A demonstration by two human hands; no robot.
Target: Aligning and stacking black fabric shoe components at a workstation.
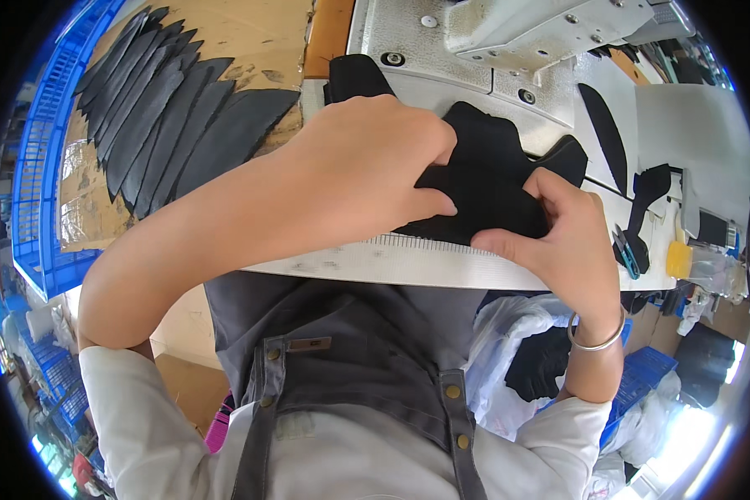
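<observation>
Black cloth (492,196), one piece or several unclear, is lying on the worktop (342,265) right of upper centre, its long axis running mostly left to right. Left hand (383,142) is curling over its left part, grip impossible to tell; right hand (573,233) is pinching its lower right edge.

Left hand (383,150) covering part of black fabric (483,200), its curled fingertips mostly hiding. Right hand (571,237) hiding some of its own fingers. Left forearm (200,237) covering edge of stacked black pieces (162,112). View's top edge cutting off machine (550,25) and blue crate (37,183). Apron label (310,343) appearing too small to read.
</observation>
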